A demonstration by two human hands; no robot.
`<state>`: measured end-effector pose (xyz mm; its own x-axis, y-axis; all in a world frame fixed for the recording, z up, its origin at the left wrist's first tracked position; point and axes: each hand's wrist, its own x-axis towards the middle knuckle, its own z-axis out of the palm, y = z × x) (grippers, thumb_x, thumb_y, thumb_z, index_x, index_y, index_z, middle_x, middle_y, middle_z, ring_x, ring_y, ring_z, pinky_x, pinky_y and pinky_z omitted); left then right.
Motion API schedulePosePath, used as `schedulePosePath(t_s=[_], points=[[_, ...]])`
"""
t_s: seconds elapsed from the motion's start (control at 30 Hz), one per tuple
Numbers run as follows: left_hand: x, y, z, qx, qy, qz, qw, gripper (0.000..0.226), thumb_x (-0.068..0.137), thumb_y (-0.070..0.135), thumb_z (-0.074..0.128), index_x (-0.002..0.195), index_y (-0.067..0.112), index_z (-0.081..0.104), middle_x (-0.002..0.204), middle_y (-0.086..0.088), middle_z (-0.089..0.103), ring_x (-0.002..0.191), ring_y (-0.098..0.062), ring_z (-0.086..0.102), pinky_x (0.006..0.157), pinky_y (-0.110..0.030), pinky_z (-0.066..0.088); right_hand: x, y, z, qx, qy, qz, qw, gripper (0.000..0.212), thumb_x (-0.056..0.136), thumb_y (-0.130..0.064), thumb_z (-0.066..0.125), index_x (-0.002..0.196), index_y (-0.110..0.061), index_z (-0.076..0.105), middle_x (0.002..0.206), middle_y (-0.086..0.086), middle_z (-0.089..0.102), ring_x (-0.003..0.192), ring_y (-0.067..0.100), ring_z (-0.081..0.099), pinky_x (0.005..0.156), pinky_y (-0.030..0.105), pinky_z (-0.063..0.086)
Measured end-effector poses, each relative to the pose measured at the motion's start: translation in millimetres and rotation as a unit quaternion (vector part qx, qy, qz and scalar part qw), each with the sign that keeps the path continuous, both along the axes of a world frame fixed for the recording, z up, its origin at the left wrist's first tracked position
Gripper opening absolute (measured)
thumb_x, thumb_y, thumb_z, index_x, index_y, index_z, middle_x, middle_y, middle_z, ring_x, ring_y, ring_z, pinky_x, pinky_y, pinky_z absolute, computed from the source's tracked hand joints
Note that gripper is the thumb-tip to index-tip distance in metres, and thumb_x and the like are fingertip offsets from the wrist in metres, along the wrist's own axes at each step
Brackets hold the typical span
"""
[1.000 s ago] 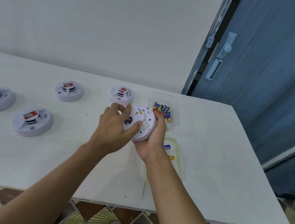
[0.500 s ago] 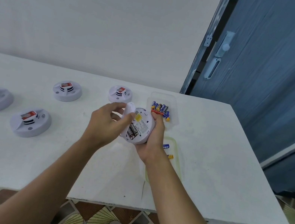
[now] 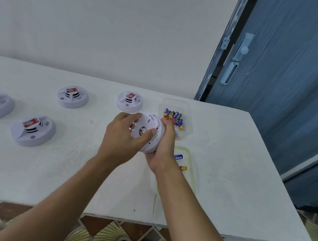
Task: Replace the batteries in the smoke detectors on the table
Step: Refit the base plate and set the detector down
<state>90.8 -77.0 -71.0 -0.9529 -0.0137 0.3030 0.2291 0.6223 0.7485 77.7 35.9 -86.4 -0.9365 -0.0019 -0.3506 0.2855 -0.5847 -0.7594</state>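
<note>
White plastic fills both hands just above the table (image 3: pixel 225 195): the right hand (image 3: pixel 163 142) cups the smoke detector (image 3: pixel 151 134) from behind, back side toward the camera, while the left hand (image 3: pixel 123 137) now lies curled over that back with the thumb pressed on it, where half a second ago it held the cover lifted off exposed cells. That suggests this unit is being closed. Beyond, fresh batteries (image 3: pixel 173 117) sit in a clear tray (image 3: pixel 187 108), and four other detectors (image 3: pixel 33 130) wait to the left.
</note>
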Motion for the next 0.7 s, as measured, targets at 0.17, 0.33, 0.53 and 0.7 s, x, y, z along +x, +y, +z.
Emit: schedulePosePath(t_s=[0.17, 0.33, 0.53, 0.7], points=[[-0.2, 1.4, -0.5, 0.008, -0.001, -0.004, 1.000, 0.055, 0.083, 0.047, 0.070, 0.128, 0.018, 0.058, 0.118, 0.000, 0.058, 0.095, -0.012, 0.056, 0.075, -0.017, 0.042, 0.9, -0.4, 1.2, -0.003, -0.002, -0.003, 1.000, 0.039, 0.097, -0.046, 0.043, 0.092, -0.019, 0.071, 0.084, 0.005, 0.072, 0.078, 0.019, 0.070, 0.064, 0.029, 0.055], [0.6, 3.5, -1.0, 0.014, -0.012, -0.010, 1.000, 0.059, 0.083, 0.047, 0.069, 0.132, 0.018, 0.056, 0.123, 0.000, 0.057, 0.098, -0.013, 0.056, 0.079, -0.022, 0.045, 0.9, -0.2, 2.9, -0.013, -0.006, -0.007, 1.000, 0.039, 0.097, -0.047, 0.042, 0.096, -0.019, 0.069, 0.083, 0.004, 0.071, 0.078, 0.018, 0.069, 0.059, 0.026, 0.055], [-0.4, 3.6, -2.0, 0.029, -0.011, -0.008, 0.999, 0.056, 0.083, 0.044, 0.071, 0.131, 0.018, 0.058, 0.120, 0.000, 0.059, 0.096, -0.011, 0.055, 0.079, -0.021, 0.044, -0.6, -2.8, 4.9, -0.021, -0.006, -0.010, 1.000, 0.040, 0.097, -0.047, 0.041, 0.101, -0.017, 0.068, 0.086, 0.005, 0.069, 0.082, 0.019, 0.067, 0.059, 0.025, 0.055], [-0.7, 3.3, 0.0, 0.023, -0.031, 0.012, 0.999, 0.058, 0.082, 0.047, 0.071, 0.130, 0.019, 0.059, 0.113, 0.002, 0.058, 0.093, -0.010, 0.053, 0.075, -0.020, 0.041, -1.3, -6.5, 0.6, -0.014, -0.010, -0.007, 1.000, 0.042, 0.097, -0.049, 0.042, 0.108, -0.017, 0.067, 0.093, 0.007, 0.068, 0.091, 0.022, 0.066, 0.064, 0.028, 0.056]])
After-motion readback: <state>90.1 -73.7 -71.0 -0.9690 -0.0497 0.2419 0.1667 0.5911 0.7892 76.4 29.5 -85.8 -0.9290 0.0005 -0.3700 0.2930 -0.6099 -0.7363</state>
